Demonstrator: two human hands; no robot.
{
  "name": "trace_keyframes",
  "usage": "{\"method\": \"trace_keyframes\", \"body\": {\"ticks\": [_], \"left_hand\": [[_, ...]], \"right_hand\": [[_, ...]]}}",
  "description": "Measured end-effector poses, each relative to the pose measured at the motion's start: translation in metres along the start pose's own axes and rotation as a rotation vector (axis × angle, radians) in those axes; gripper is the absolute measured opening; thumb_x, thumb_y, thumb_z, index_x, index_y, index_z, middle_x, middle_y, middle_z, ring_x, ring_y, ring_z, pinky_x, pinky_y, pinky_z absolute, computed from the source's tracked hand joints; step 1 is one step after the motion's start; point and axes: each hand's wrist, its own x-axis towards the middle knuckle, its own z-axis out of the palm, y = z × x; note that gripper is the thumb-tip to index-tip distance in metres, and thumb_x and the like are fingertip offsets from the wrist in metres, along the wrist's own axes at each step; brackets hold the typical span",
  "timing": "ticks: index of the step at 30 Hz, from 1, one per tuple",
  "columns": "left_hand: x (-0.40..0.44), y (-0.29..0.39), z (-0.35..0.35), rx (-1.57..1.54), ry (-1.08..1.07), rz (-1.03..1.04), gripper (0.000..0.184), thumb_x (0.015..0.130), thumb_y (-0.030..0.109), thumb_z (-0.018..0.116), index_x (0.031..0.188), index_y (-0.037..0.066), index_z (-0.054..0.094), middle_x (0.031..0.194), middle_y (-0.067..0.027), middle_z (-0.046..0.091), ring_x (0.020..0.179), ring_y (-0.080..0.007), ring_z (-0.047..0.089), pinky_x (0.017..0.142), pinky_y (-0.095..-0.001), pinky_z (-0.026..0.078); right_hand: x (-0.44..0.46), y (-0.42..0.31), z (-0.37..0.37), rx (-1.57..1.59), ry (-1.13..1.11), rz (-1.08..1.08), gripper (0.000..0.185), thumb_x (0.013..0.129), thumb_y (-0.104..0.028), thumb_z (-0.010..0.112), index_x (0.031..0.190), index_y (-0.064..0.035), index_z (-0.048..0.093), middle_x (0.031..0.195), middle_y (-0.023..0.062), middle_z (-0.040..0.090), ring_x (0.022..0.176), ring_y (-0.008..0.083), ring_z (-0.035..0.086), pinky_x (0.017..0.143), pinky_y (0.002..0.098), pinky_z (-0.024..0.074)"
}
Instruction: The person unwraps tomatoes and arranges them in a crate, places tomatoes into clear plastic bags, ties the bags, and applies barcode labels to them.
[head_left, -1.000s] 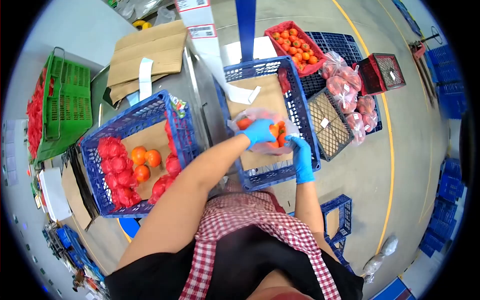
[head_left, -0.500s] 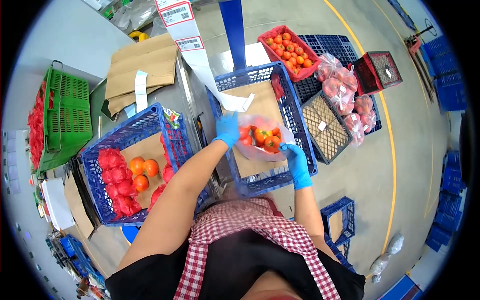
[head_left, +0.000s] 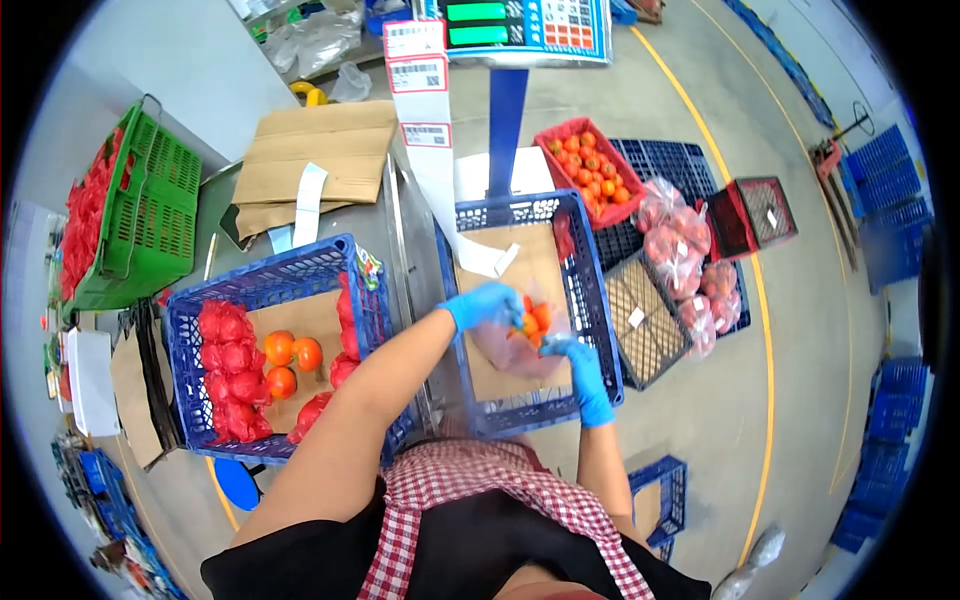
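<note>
A clear plastic bag [head_left: 507, 350] of orange-red tomatoes [head_left: 537, 318] rests on the cardboard in a blue crate [head_left: 598, 300]. My left hand [head_left: 484, 305], in a blue glove, is closed on the bag's upper left rim. Opposite it, my right hand [head_left: 582, 372], also gloved, pinches the lower right rim. Between them the mouth is partly gathered, and some tomatoes show through it. Just above the bag, a strip of printed labels [head_left: 428, 165] hangs down, its white end curling into the crate.
At left, another blue crate [head_left: 262, 262] holds red net bags [head_left: 232, 355] and three loose tomatoes [head_left: 280, 348]. A scale display [head_left: 520, 30] stands on a blue post. Beyond are a red-lined crate of tomatoes [head_left: 588, 170], bagged tomatoes [head_left: 675, 245] and a green crate [head_left: 150, 205].
The bag's mouth has narrowed as both hands have drawn closer together on its rim. My left hand has moved from the label end onto the bag. The view has shifted, bringing the scale display in.
</note>
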Motion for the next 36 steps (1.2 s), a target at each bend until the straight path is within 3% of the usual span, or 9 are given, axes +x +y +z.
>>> {"method": "trace_keyframes", "body": {"ticks": [4, 7, 12, 15, 21, 25, 28, 33, 36], "left_hand": [[-0.01, -0.001, 0.022, -0.405, -0.256, -0.055, 0.027, 0.08, 0.003, 0.05, 0.105, -0.008, 0.056, 0.102, -0.0184, 0.061, 0.083, -0.028, 0.062, 0.079, -0.0344, 0.05], [-0.039, 0.005, 0.061, -0.163, -0.003, 0.106, 0.028, 0.082, 0.003, 0.051, 0.107, -0.007, 0.056, 0.1, -0.0148, 0.062, 0.087, -0.0232, 0.062, 0.077, -0.0295, 0.05], [0.019, -0.05, 0.046, 0.277, -0.047, 0.227, 0.047, 0.095, 0.015, 0.042, 0.14, 0.012, 0.029, 0.123, -0.0056, 0.051, 0.105, -0.0099, 0.051, 0.081, -0.0258, 0.046], [0.042, -0.066, 0.039, 0.185, 0.004, 0.318, 0.056, 0.085, 0.0, 0.051, 0.137, 0.011, 0.035, 0.104, -0.0028, 0.058, 0.093, -0.0111, 0.054, 0.074, -0.0241, 0.047], [0.047, -0.068, 0.024, 0.384, -0.186, 0.282, 0.033, 0.089, 0.01, 0.046, 0.121, 0.008, 0.051, 0.106, -0.0024, 0.058, 0.09, -0.0143, 0.055, 0.08, -0.0258, 0.044], [0.051, -0.054, 0.008, 0.817, -0.169, 0.162, 0.018, 0.085, 0.01, 0.05, 0.099, 0.008, 0.062, 0.092, -0.0008, 0.059, 0.081, -0.0133, 0.053, 0.068, -0.0257, 0.043], [-0.006, -0.02, 0.038, 0.552, 0.15, 0.018, 0.015, 0.08, 0.02, 0.06, 0.084, 0.007, 0.066, 0.075, 0.0017, 0.06, 0.068, -0.0071, 0.055, 0.058, -0.0206, 0.041], [0.033, -0.071, -0.018, 0.179, 0.304, 0.12, 0.019, 0.078, 0.024, 0.063, 0.08, 0.005, 0.067, 0.072, -0.0044, 0.063, 0.059, -0.0112, 0.057, 0.051, -0.0254, 0.043], [0.028, -0.052, 0.014, 0.176, 0.355, 0.119, 0.025, 0.081, 0.027, 0.059, 0.08, 0.003, 0.064, 0.067, -0.0018, 0.059, 0.058, -0.0106, 0.051, 0.053, -0.0256, 0.04]], "right_hand": [[-0.004, -0.015, -0.001, 0.643, 0.05, 0.216, 0.053, 0.067, 0.002, 0.042, 0.118, 0.0089, 0.05, 0.114, 0.0183, 0.057, 0.099, 0.0306, 0.059, 0.087, 0.0375, 0.0494], [0.009, 0.024, -0.011, 0.858, -0.046, 0.184, 0.054, 0.069, 0.006, 0.038, 0.122, 0.0093, 0.045, 0.119, 0.0189, 0.054, 0.108, 0.03, 0.055, 0.093, 0.0359, 0.0465], [0.031, 0.019, 0.021, 0.503, -0.051, 0.157, 0.031, 0.078, 0.003, 0.052, 0.108, 0.0001, 0.057, 0.105, 0.008, 0.06, 0.091, 0.0176, 0.06, 0.082, 0.0283, 0.0481], [0.041, 0.029, 0.018, -0.025, -0.005, 0.008, 0.028, 0.075, -0.002, 0.061, 0.103, -0.0009, 0.059, 0.09, 0.0037, 0.062, 0.076, 0.0136, 0.057, 0.071, 0.0245, 0.0457], [0.031, -0.04, 0.02, -0.534, 0.098, 0.135, 0.014, 0.067, -0.001, 0.065, 0.081, -0.0023, 0.062, 0.074, 0.0018, 0.06, 0.066, 0.0109, 0.053, 0.06, 0.0267, 0.0444], [0.06, 0.037, -0.024, -0.266, 0.195, 0.028, 0.016, 0.066, -0.003, 0.071, 0.076, -0.0032, 0.059, 0.066, 0.0015, 0.057, 0.057, 0.0086, 0.049, 0.051, 0.0228, 0.0408], [0.055, 0.075, -0.04, 0.04, 0.468, 0.232, 0.017, 0.067, -0.004, 0.073, 0.078, -0.0017, 0.061, 0.065, 0.0012, 0.057, 0.053, 0.0093, 0.049, 0.048, 0.0236, 0.0408], [0.047, 0.116, -0.04, -0.631, 0.343, 0.051, 0.018, 0.078, -0.017, 0.065, 0.071, 0.0002, 0.067, 0.061, 0.0082, 0.062, 0.057, 0.0131, 0.057, 0.056, 0.0285, 0.0454], [0.054, 0.082, -0.035, -0.41, 0.24, 0.128, 0.018, 0.083, -0.014, 0.057, 0.074, -0.0009, 0.066, 0.063, 0.0043, 0.06, 0.058, 0.0146, 0.055, 0.056, 0.0294, 0.0434]]}}
